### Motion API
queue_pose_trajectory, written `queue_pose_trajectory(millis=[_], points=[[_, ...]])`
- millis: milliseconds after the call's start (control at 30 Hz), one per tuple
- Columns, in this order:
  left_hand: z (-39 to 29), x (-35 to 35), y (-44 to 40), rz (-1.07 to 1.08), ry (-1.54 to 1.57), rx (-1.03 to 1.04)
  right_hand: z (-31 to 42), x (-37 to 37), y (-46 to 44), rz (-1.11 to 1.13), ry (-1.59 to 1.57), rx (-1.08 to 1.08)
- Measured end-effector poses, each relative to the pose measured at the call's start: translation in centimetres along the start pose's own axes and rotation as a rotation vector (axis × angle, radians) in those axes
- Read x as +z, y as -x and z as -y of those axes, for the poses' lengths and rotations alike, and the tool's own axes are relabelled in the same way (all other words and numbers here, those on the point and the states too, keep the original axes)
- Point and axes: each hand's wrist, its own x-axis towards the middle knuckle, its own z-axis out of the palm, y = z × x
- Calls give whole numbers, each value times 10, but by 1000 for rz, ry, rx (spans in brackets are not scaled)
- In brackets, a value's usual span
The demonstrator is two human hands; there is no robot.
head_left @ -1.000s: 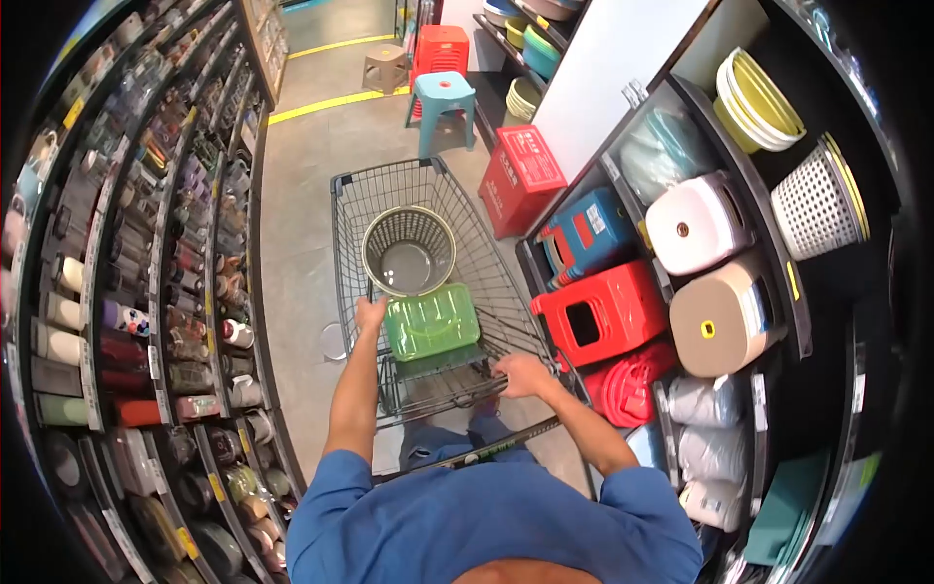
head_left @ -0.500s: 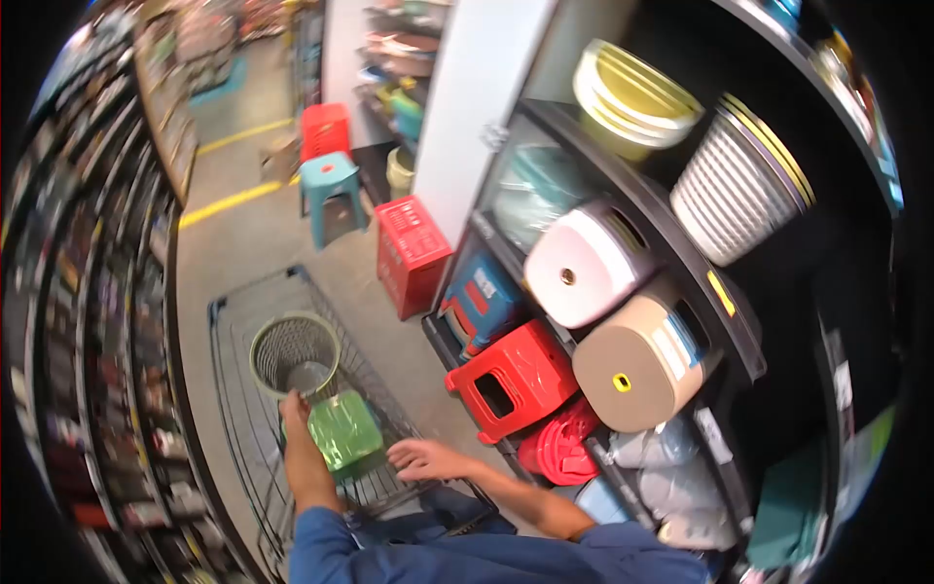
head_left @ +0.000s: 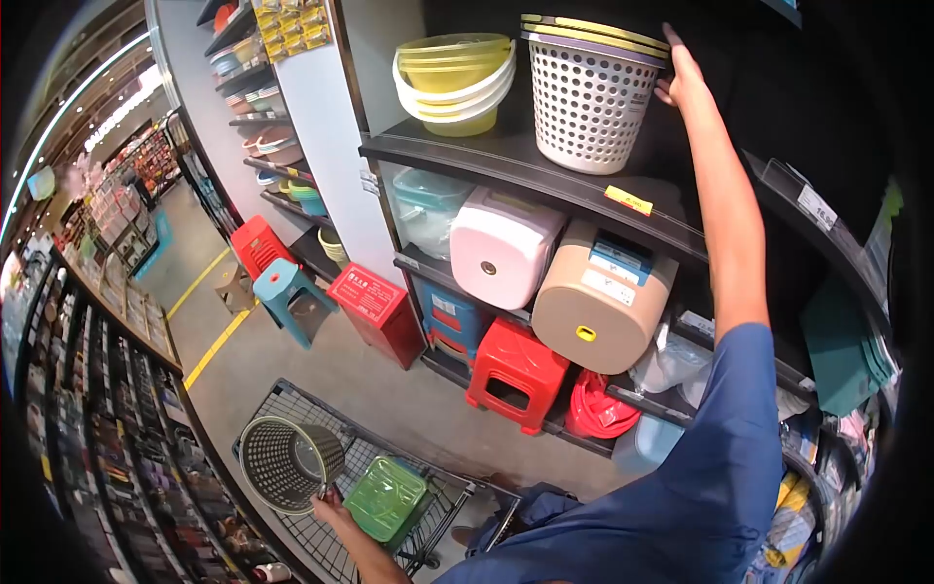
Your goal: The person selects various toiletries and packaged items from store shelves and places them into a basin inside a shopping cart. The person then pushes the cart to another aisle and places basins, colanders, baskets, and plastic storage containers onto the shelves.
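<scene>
In the cart at the lower left, my left hand [head_left: 333, 508] is closed on the rim of a grey-green perforated plastic basket [head_left: 261, 465], which leans on its side with its mouth toward me. Close by lies a green plastic box [head_left: 385, 498] with a shiny lid. My right arm stretches up to the top shelf. There my right hand [head_left: 687, 80], fingers extended, is at the right rim of a stack of white perforated baskets [head_left: 589, 102] with yellow and purple rims. Whether it touches the rim is hard to tell.
Yellow tubs with white rims [head_left: 455, 86] stand left of the stack. Below are a pink-white bin [head_left: 501, 243], a beige bin [head_left: 603, 302] and red stools [head_left: 518, 375]. A red box [head_left: 375, 310] and a blue stool [head_left: 287, 292] stand beyond the wire cart [head_left: 443, 496].
My right hand has risen from beside the green box to the white basket stack on the shelf. My left hand stays on the basket in the cart. The view has turned toward the shelf.
</scene>
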Motion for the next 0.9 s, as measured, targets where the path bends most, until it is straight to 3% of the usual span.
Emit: queue_pose_trajectory(millis=[67,133,300,367,500,567,667,733,867,900], points=[[-12,-5,15,50,43,17,0,2,2,28,121,36],[-23,-11,32,76,75,28,-3,-1,-46,97,23,99],[-71,-1,68,206,228,93,3,-1,25,136,-114,125],[-92,16,80,358,291,103,-7,-10,48,146,-213,72],[-121,72,114,751,377,-3,-31,-23,66,56,-490,18],[-125,105,108,858,380,-90,-44,-21,70,9,-569,-46],[-150,167,173,964,449,-93,-41,-15,101,-195,-649,-107],[-166,201,216,1225,466,-85,-46,-14,102,-175,-635,-126],[-195,262,297,1269,396,-29,-56,-9,98,-85,-618,-153],[-203,275,314,1372,363,-30,-59,-7,94,-85,-623,-150]])
